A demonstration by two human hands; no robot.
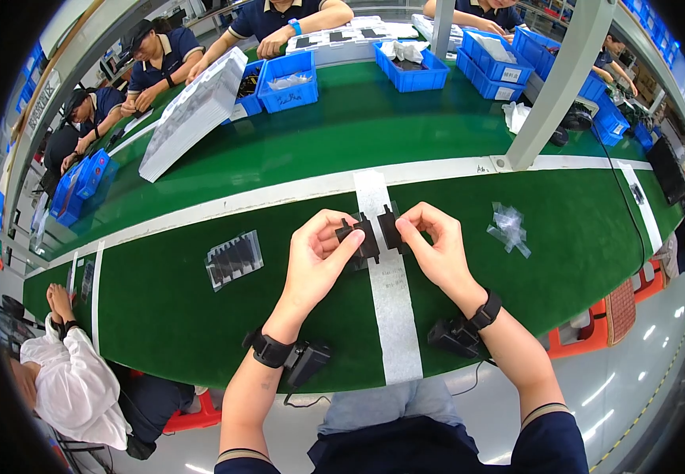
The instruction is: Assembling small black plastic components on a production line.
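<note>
My left hand pinches a small flat black part with narrow tabs, between thumb and fingers. A similar black part is pinched in my right hand. Both parts are held side by side over the white strip on the green table, with a narrow gap between them. Some clear film shows around the left part. To the left of my left hand lies a clear sheet with several black strips. Right of my right hand is a small heap of clear film pieces.
A grey metal post rises from the white divider at the table's far side. Beyond stand blue bins and a tilted stack of white trays. Co-workers sit around. A black cable runs at right.
</note>
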